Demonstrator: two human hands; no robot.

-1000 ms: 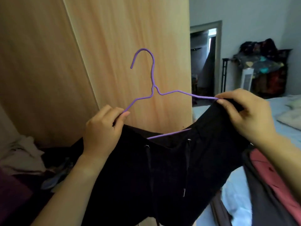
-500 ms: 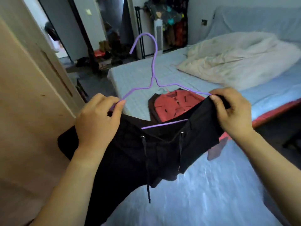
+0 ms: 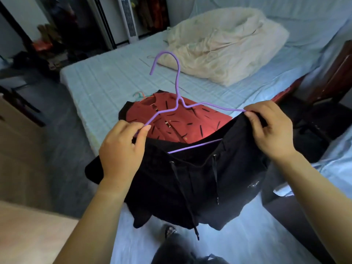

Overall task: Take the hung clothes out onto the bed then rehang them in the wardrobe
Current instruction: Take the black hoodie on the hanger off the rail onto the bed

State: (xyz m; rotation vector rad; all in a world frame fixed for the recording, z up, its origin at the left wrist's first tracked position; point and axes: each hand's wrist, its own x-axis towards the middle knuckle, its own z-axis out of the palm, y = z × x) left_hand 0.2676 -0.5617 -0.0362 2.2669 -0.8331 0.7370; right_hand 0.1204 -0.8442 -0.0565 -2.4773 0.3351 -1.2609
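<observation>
A black drawstring garment point(image 3: 192, 180) hangs on a purple wire hanger point(image 3: 177, 96), held up over the near part of the bed point(image 3: 106, 80). My left hand point(image 3: 123, 149) pinches the hanger's left shoulder together with the black cloth. My right hand point(image 3: 270, 128) grips the hanger's right end and the garment's edge. Behind the hanger, a red shirt with black dashes point(image 3: 171, 124) lies flat on the light blue sheet, with a teal hanger hook point(image 3: 140, 95) showing at its collar.
A crumpled cream duvet point(image 3: 224, 46) fills the far side of the bed. The wooden wardrobe panel point(image 3: 21, 187) stands at the left. A dark wooden chair point(image 3: 337, 73) is at the right. A white tower fan point(image 3: 127, 20) and piled clutter sit by the far wall.
The view has swung from the wardrobe door over to the bed. Both hands have carried the hanger with the black garment out over the bed, above the red shirt.
</observation>
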